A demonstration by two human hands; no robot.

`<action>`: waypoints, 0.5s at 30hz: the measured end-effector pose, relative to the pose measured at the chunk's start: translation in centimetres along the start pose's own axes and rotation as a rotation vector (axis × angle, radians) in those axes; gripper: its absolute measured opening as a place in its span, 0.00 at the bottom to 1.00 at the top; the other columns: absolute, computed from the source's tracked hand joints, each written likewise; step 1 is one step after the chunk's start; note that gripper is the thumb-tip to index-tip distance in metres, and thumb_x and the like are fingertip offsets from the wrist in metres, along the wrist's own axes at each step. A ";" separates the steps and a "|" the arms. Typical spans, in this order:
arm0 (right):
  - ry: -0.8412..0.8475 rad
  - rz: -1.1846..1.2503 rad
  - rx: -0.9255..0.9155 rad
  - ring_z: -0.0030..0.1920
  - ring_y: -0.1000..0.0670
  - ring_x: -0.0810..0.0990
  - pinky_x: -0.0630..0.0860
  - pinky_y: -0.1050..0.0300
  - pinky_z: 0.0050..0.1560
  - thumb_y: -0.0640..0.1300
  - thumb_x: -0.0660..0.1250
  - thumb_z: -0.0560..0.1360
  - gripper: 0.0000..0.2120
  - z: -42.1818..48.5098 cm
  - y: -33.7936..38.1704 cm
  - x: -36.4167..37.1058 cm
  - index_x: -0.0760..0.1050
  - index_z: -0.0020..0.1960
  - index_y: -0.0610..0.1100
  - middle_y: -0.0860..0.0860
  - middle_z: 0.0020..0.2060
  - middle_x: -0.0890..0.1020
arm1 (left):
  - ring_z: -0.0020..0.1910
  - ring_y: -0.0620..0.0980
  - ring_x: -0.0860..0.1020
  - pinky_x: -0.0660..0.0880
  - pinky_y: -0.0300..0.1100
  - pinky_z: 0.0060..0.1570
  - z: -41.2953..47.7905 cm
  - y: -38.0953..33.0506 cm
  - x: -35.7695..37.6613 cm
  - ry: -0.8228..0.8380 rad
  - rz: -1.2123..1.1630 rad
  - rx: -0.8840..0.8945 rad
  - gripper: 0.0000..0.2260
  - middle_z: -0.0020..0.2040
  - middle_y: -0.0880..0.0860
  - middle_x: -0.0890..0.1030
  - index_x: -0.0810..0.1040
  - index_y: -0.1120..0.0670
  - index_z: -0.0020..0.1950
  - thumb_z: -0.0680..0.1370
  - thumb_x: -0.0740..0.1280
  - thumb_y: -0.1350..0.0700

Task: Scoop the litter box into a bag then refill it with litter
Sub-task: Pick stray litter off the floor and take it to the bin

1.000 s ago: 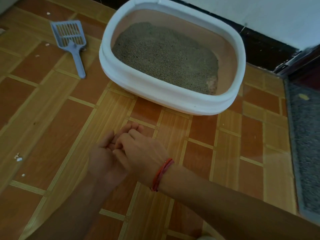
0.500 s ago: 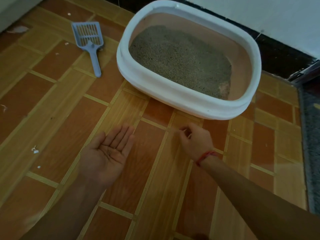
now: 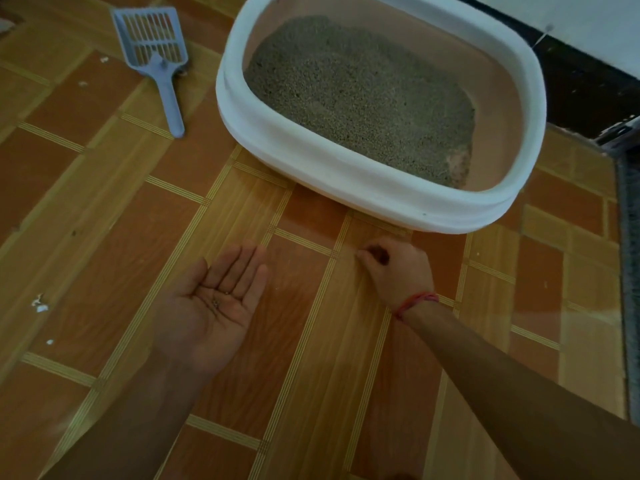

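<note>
One litter box (image 3: pixel 346 174) is sitting on the floor (image 3: pixel 104 237), holding grey litter (image 3: pixel 356 98); one scoop (image 3: pixel 156 53) is lying beside it. I'm spreading my left hand (image 3: pixel 214 306) flat under a few grains (image 3: pixel 216 301), my right hand (image 3: pixel 398 268) curling its fingers (image 3: pixel 367 254) tight.

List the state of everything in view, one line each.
Litter box: upright on floor, holding litter.
Litter scoop: lying on floor, unheld.
Left hand: open, palm up, few grains on it.
Right hand: fingertips pinched at floor; contents too small to tell.
</note>
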State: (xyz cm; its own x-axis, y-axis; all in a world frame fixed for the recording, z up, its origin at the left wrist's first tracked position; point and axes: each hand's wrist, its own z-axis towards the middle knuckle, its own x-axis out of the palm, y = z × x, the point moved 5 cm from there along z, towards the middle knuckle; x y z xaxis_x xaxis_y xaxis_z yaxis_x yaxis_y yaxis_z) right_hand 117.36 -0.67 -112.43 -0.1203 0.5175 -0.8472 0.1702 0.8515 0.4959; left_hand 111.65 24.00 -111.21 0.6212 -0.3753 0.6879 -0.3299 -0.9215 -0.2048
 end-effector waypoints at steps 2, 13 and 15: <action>-0.003 -0.011 0.004 0.46 0.52 0.80 0.80 0.49 0.49 0.52 0.66 0.77 0.07 0.2 -0.2 0.3 0.81 0.50 0.52 0.55 0.45 0.83 | 0.56 0.57 0.83 0.80 0.52 0.53 0.2 0.2 0.0 0.000 0.002 -0.001 0.23 0.57 0.60 0.83 0.86 0.64 0.45 0.83 0.56 0.52; 0.081 0.030 -0.104 0.43 0.55 0.74 0.76 0.53 0.45 0.51 0.60 0.80 0.05 -1.5 3.8 0.6 0.71 0.46 0.53 0.55 0.45 0.75 | 0.57 0.58 0.82 0.78 0.52 0.56 0.7 0.8 -0.2 -0.004 0.017 -0.008 0.24 0.58 0.60 0.83 0.86 0.64 0.45 0.84 0.55 0.53; 0.162 0.083 -0.193 0.45 0.56 0.74 0.76 0.53 0.49 0.51 0.59 0.81 0.05 -3.3 7.3 0.9 0.72 0.48 0.52 0.56 0.46 0.75 | 0.57 0.57 0.82 0.78 0.52 0.57 0.7 1.1 -0.2 0.002 0.020 -0.019 0.25 0.58 0.60 0.83 0.86 0.64 0.45 0.84 0.54 0.52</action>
State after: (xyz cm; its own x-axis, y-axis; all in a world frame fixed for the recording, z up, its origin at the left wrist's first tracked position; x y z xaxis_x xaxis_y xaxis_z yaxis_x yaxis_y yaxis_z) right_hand 115.22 6.24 -108.91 -0.2715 0.5799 -0.7681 -0.0014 0.7978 0.6029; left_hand 111.67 22.99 -111.99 0.6131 -0.3930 0.6853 -0.3557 -0.9119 -0.2047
